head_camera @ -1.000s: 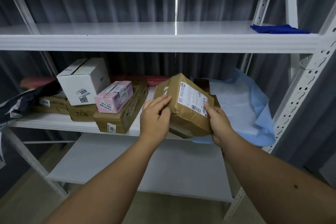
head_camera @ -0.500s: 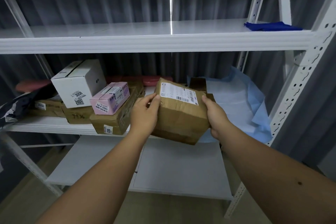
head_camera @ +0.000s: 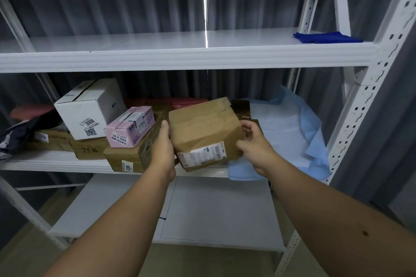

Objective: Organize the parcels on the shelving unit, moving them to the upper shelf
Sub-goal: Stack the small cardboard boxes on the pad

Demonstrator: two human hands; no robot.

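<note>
I hold a brown cardboard parcel [head_camera: 203, 128] in front of the middle shelf [head_camera: 56, 163], its white shipping label turned to the lower front face. My left hand [head_camera: 163, 148] grips its left side and my right hand [head_camera: 253, 141] its right side. Left of it on the middle shelf stand a white box [head_camera: 90, 108] marked 3008, a pink box [head_camera: 130, 127] and flat brown boxes [head_camera: 126, 156] beneath them. The upper shelf [head_camera: 180, 56] runs across above, bare except at its right end.
A blue cloth [head_camera: 324, 37] lies at the right end of the upper shelf. Light blue sheeting [head_camera: 292, 128] covers the right part of the middle shelf. A dark bag [head_camera: 15, 135] hangs over its left end. White perforated uprights [head_camera: 364, 110] frame the right side. A lower shelf [head_camera: 216, 209] lies below.
The parcel has been rotated in my hands, so its label went from the top face to the lower front face. It also sits slightly higher in front of the middle shelf.
</note>
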